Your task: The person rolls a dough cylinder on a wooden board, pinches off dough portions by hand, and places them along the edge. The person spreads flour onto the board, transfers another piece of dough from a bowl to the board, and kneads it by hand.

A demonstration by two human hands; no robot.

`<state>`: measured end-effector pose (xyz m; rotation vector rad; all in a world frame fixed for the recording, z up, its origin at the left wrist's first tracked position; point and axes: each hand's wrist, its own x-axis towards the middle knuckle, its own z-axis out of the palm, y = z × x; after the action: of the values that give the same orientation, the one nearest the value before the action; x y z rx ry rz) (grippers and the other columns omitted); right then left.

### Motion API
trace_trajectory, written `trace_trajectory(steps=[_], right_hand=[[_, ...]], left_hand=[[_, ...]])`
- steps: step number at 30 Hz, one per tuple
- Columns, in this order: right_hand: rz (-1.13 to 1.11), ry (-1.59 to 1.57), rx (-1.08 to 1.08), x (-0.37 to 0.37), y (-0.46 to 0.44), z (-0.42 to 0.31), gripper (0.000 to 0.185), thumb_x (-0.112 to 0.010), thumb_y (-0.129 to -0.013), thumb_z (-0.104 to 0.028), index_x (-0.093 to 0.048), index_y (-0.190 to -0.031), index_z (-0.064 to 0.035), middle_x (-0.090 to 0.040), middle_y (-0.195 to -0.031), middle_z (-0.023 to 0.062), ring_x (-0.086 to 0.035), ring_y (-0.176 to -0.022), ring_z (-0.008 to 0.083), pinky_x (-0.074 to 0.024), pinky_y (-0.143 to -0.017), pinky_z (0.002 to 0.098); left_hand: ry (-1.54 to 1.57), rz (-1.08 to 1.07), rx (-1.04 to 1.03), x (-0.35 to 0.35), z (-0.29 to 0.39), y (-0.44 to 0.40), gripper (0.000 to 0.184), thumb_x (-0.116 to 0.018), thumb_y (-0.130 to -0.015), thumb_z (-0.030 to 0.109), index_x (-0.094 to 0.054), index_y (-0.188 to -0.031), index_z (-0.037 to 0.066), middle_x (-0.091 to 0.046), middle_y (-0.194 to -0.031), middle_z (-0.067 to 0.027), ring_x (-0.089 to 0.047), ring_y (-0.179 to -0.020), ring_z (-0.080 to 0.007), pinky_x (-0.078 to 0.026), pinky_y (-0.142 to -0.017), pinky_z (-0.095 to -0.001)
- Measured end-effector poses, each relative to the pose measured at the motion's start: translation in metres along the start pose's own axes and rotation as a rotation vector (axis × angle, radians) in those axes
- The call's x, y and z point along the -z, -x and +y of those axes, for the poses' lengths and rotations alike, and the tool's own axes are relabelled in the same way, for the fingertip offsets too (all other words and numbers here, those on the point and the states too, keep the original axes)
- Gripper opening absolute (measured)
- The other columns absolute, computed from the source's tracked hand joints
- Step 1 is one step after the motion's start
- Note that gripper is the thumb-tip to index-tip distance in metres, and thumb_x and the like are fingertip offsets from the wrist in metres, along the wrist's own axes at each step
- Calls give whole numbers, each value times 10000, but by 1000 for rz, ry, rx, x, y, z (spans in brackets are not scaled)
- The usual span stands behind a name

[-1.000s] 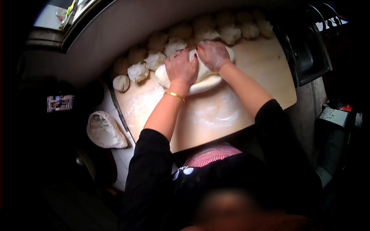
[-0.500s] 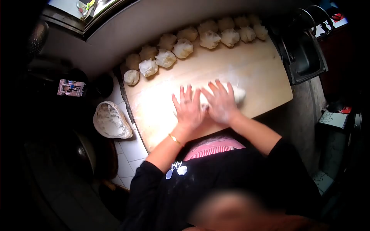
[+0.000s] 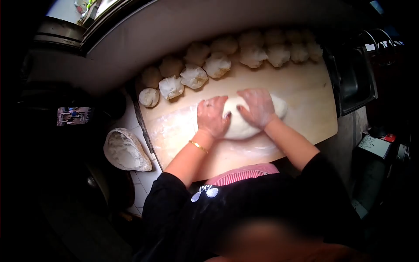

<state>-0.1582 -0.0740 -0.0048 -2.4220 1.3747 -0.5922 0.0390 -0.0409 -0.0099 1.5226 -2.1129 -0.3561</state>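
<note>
A smooth, whitish lump of dough [image 3: 239,125] lies on the floured wooden board [image 3: 307,102]. My left hand [image 3: 212,116] is on its left part, fingers bent over the far side and thumb pointing inward. On the right part rests my right hand [image 3: 259,108], its fingers curled over the top and back of the dough. Both thumbs press into the middle, a small gap apart. A gold bracelet [image 3: 198,146] circles my left wrist. Flour streaks the wood around the dough.
Several rough dough balls [image 3: 194,76] line the board's back edge in two rows. A scoop-shaped bowl [image 3: 126,166] with flour stands on white tiles to the left. A lit screen [image 3: 74,116] is farther left. A dark sink [image 3: 357,81] adjoins the board's right side.
My hands have gone from flat, outstretched fingers near the front to curled fingers over the dough. More of the dough shows now, wide and rounded. The camera view has shifted slightly.
</note>
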Motion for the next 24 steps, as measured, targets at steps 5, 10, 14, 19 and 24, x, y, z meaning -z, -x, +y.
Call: trace_trajectory(steps=[5, 10, 14, 19, 24], right_hand=[[-23, -43, -108, -7, -53, 20, 308, -525, -886, -325, -646, -960, -52, -665, -955, 187, -601, -915, 384, -467, -823, 482], [-48, -131, -169, -18, -65, 28, 409, -417, -942, -384, -634, -950, -38, -659, -1043, 204, -603, -1004, 387, -475, -864, 469], [-187, -276, -339, 24, -45, -8, 507, -349, -977, -449, -632, -976, -29, -643, -1110, 219, -596, -1043, 394, -472, -900, 459], [-224, 307, -167, 31, 32, -77, 314, -469, -920, -358, -663, -1001, -124, -618, -1134, 135, -564, -1097, 317, -420, -915, 496], [-53, 188, -52, 27, 127, -92, 605, -650, -780, -418, -545, -1315, -155, -514, -1344, 142, -401, -1315, 339, -239, -1080, 595]], left_hand=[[57, 99, 31, -6, -29, -31, 308, -516, -854, 196, -599, -1117, 59, -637, -1011, -159, -576, -942, -357, -438, -852, -441], [33, 42, 102, -8, -33, -38, 340, -464, -934, 331, -630, -1097, 83, -645, -1065, -163, -592, -967, -386, -466, -850, -472], [185, -100, 203, 10, -14, -20, 380, -442, -956, 394, -648, -987, 76, -653, -908, -215, -606, -892, -398, -473, -778, -505], [-25, 75, -16, 37, 57, 37, 213, -564, -873, 289, -586, -882, 77, -615, -952, -143, -581, -882, -337, -452, -796, -503], [-159, -67, -106, 17, 82, 119, 701, -546, -843, 573, -497, -1338, 79, -490, -1335, -229, -447, -1257, -425, -262, -1030, -661]])
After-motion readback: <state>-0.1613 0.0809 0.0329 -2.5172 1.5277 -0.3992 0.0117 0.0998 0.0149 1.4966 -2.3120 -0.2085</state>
